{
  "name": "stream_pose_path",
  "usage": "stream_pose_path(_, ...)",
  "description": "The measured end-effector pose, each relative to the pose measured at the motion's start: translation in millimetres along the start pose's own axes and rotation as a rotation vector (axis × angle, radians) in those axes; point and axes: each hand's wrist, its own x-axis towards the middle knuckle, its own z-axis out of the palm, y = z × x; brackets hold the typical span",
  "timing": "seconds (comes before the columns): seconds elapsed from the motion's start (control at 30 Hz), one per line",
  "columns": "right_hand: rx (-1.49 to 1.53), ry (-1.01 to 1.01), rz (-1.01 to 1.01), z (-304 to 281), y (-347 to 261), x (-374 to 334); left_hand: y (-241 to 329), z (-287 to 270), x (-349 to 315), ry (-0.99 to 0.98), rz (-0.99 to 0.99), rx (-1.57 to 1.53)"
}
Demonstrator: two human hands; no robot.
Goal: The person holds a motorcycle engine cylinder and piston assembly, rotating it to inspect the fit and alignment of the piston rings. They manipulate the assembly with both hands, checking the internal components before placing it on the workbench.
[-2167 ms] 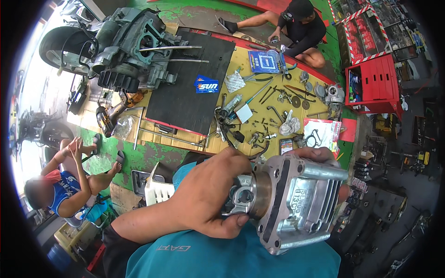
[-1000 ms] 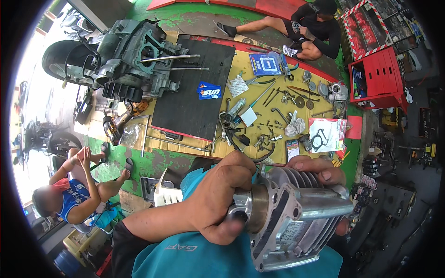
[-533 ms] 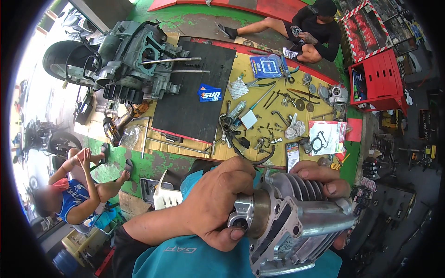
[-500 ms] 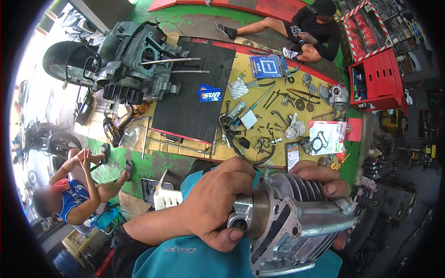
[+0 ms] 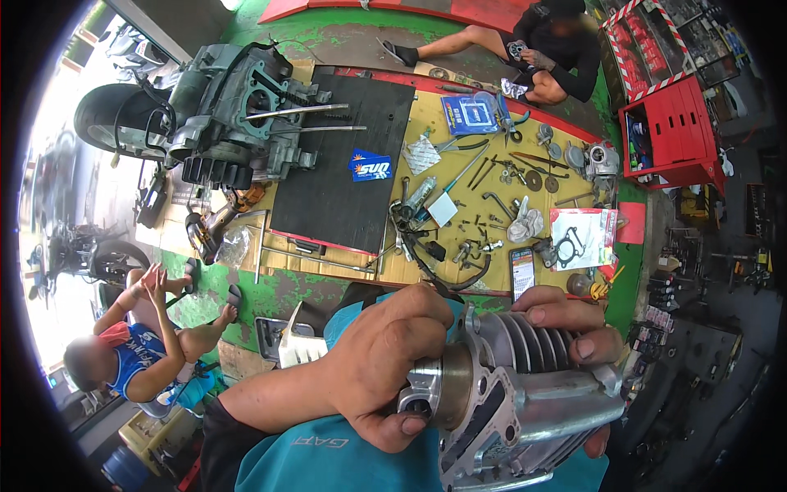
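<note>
Above my lap I hold a finned metal engine cylinder (image 5: 566,403), tilted so that its flat flange faces left. My right hand (image 5: 574,321) wraps around its far side, fingers over the cooling fins and a fingertip showing beneath. My left hand (image 5: 392,354) is closed around a silver piston (image 5: 421,387) at the cylinder's left end. The piston sits partly inside the brownish sleeve (image 5: 456,392) that sticks out of the flange, its pin hole beside my left thumb. My left fingers hide much of the piston's top.
An engine with a wheel (image 5: 238,115) stands at the far left of the work board. Tools and small parts lie on yellow cardboard (image 5: 467,180), with a bagged gasket (image 5: 578,242) at right. Two other people sit nearby. A red tool cabinet (image 5: 676,131) stands far right.
The cylinder and piston have shifted very slightly left and down in the view. Both hands keep the same hold. The person at the back has moved their head a little.
</note>
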Motion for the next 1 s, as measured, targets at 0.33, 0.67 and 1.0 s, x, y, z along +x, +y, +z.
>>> stream_pose_path(0.33,-0.007,-0.046,-0.039,-4,2,7,1,-3,8,-0.002,0.043,0.001)
stream_pose_path(0.67,0.105,-0.006,-0.030,0,16,-3,-11,7,2,0.091,0.018,-0.053)
stream_pose_path(1.0,0.098,-0.082,-0.038,-15,15,4,-13,6,1,0.158,0.019,0.096)
